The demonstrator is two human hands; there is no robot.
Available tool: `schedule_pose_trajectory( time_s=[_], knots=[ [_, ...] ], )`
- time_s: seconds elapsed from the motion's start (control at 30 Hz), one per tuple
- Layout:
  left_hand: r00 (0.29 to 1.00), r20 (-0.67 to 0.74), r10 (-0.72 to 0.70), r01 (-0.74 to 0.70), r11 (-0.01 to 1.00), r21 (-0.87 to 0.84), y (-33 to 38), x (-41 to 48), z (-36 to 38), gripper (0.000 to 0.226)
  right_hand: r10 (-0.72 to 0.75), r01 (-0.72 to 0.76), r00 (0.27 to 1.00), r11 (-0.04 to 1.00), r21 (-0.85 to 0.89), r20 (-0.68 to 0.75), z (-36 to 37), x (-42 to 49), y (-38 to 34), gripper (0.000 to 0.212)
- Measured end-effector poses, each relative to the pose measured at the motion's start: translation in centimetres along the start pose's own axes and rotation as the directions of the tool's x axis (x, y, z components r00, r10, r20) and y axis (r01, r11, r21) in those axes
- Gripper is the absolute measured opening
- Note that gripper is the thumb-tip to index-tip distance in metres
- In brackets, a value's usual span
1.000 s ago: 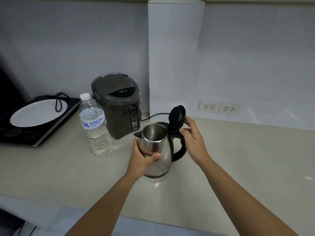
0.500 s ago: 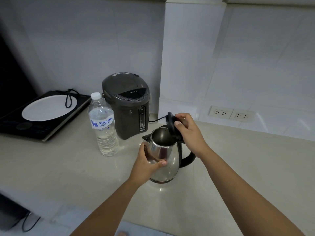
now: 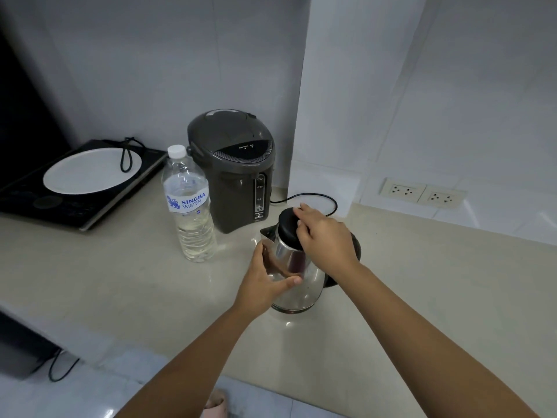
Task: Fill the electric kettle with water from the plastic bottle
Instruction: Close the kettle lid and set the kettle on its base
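A steel electric kettle [image 3: 297,285] with a black lid [image 3: 287,224] stands on the beige counter [image 3: 120,282]. The lid lies down over the opening. My left hand [image 3: 265,282] wraps the kettle's left side, thumb across the front. My right hand [image 3: 324,239] rests on the lid, fingers pressing its top and covering the handle. To the left stands a clear plastic water bottle [image 3: 190,206] with a white cap screwed on, upright and about half full, a hand's width from the kettle.
A dark grey thermo pot [image 3: 233,170] stands behind the bottle, against the wall. An induction cooker with a white plate [image 3: 90,173] sits at the far left. A black cord [image 3: 310,197] runs behind the kettle. Two wall sockets [image 3: 422,193] are at the right.
The kettle's lid stood upright and open one second ago; my right hand has pushed it down onto the opening. My left hand has kept its hold on the kettle body.
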State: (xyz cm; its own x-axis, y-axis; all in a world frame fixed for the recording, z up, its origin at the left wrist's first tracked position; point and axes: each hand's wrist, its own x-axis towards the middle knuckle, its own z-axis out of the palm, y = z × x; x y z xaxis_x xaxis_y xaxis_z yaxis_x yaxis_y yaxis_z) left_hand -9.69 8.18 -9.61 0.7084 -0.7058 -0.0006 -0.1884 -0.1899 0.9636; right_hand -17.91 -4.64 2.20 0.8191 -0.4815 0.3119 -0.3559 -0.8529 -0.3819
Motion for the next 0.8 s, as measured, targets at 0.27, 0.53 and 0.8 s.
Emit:
schedule_pose_trajectory(
  time_s=[0.27,0.53,0.8],
  knots=[
    [1.000,0.005,-0.027,0.027,0.999,0.028,0.1,0.0,-0.2,0.102,-0.039,0.050,0.998,0.957,-0.286,0.042,2.1,-0.4,-0.1,0.042],
    [1.000,0.007,-0.008,0.008,0.999,0.042,0.4,0.0,-0.3,0.088,-0.129,0.128,0.992,0.970,-0.205,0.009,2.9,-1.5,0.6,0.055],
    [0.996,0.072,-0.051,0.054,0.997,-0.046,0.3,0.1,-0.8,0.094,0.357,-0.306,0.922,0.908,0.285,-0.149,1.9,-4.0,5.1,0.086]
  ],
)
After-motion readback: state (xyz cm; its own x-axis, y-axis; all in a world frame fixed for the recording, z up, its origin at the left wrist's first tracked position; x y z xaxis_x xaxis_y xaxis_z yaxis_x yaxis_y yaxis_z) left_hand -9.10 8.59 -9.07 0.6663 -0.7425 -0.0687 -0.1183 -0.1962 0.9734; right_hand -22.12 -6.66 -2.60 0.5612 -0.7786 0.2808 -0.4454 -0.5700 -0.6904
